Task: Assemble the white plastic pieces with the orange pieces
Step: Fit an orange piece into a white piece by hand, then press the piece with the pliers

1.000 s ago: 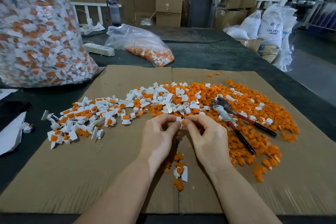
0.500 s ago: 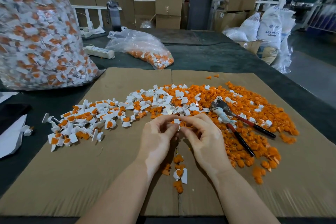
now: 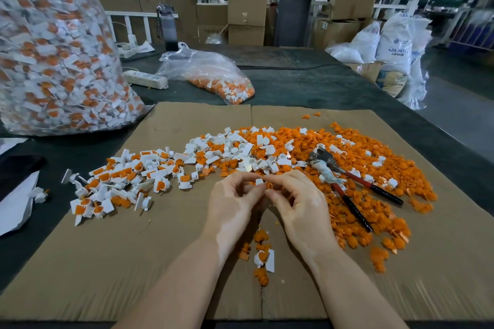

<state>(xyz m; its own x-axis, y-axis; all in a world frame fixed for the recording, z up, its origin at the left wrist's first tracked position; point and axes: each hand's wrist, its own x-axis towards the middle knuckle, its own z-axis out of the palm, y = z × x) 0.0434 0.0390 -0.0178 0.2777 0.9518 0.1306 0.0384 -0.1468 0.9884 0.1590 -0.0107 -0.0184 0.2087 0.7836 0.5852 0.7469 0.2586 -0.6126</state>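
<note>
Both hands meet over the cardboard sheet [image 3: 171,262] on the desk [image 3: 307,83]. Left hand [image 3: 231,207] & right hand [image 3: 296,204] have fingertips pressed together, pinching one small white piece [image 3: 259,182] between them; a bit of orange shows just right of it at the right fingertips, too small to tell more. Other fingers curled in.

Loose orange pieces [image 3: 361,203] spread across the sheet's right half, w/ white pieces [image 3: 240,148] mixed in near the middle. Joined white-orange pieces [image 3: 120,179] lie in a pile to the left. A few more sit between the wrists [image 3: 263,256].

Red-handled pliers [image 3: 344,181] rest on the orange pile, just right of the right hand.

Far left: big clear bag [image 3: 53,48] full of joined pieces. Smaller clear bag [image 3: 213,75] w/ orange pieces behind the sheet, power strip [image 3: 145,79] beside it.
</note>
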